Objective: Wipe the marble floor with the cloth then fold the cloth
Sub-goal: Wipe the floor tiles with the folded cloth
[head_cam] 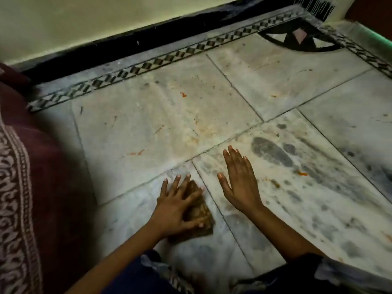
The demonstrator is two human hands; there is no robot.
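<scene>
A small brown patterned cloth [200,216], folded into a compact wedge, lies on the pale marble floor [169,124] near the bottom centre. My left hand [177,205] presses flat on it with spread, straight fingers and covers most of it. My right hand [238,180] rests flat on the bare marble just to the right of the cloth, fingers straight and together, holding nothing. The floor bears orange smears [183,94] and grey damp patches [271,151].
A maroon fabric with a white ornamental border [23,187] fills the left edge. A black-and-white inlaid strip [169,57] and a black skirting run along the far wall. A dark circular inlay [301,39] sits in the far right corner. My knees in dark clothing [135,276] are at the bottom.
</scene>
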